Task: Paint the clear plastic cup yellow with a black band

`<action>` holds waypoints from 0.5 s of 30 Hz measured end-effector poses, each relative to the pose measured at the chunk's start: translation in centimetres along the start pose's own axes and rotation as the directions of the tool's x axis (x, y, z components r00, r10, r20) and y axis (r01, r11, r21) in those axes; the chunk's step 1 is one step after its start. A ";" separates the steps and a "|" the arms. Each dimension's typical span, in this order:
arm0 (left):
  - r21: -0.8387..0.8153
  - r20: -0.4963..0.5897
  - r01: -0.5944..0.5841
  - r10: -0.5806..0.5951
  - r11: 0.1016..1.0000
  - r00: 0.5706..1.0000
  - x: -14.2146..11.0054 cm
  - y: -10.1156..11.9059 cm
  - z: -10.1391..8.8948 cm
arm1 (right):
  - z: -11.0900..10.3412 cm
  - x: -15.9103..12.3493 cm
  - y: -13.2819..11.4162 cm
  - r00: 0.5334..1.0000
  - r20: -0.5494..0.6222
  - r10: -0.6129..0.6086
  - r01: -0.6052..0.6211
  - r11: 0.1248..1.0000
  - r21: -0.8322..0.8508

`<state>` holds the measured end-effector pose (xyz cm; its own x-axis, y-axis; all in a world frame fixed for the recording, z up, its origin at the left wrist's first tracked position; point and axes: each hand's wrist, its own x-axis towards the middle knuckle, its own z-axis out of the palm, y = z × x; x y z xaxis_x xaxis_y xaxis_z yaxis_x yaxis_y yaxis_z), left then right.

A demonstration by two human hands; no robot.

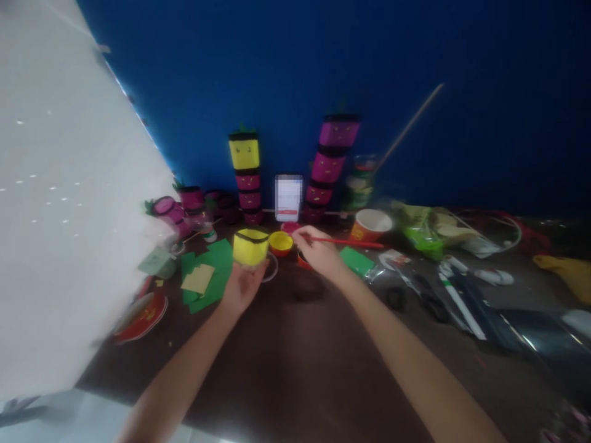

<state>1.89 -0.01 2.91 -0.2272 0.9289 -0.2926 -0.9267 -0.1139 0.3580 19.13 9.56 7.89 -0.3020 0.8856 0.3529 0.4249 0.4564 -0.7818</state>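
Note:
In my left hand is a yellow cup with a black band round its upper edge. The fingers curl about its lower part. My right hand pinches a red paintbrush, whose handle points off to the right. The brush's tip is blurred near a small tub of yellow paint, between the two hands. Behind the right hand shows a little pink tub. An orange-red tub lies partly hidden under that hand. Beside the left hand is a roll of tape.
Stacked painted cups and a taller magenta stack stand by the blue wall, with a phone between them. Green paper lies left. At right are a paper cup, scissors and a green-white cutter.

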 end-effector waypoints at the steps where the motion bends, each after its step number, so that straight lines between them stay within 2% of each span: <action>1: 0.015 -0.004 0.003 -0.003 1.000 1.000 0.0 0.0 0.1 | 0.1 0.1 0.0 1.000 0.012 -0.005 0.005 1.000 -0.026; 7: 0.101 -0.058 0.064 -0.059 0.993 0.997 0.0 0.1 0.2 | 0.7 0.4 0.7 0.999 0.044 -0.032 0.036 0.995 -0.093; 15: 0.131 -0.047 0.072 -0.066 0.989 0.997 0.3 0.3 -0.1 | 1.1 0.8 0.8 0.994 0.101 -0.051 0.066 0.987 -0.146</action>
<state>1.46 0.18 2.82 -0.1795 0.9166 -0.3573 -0.8934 0.0002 0.4492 18.30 10.55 6.93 -0.4082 0.8477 0.3387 0.5241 0.5214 -0.6734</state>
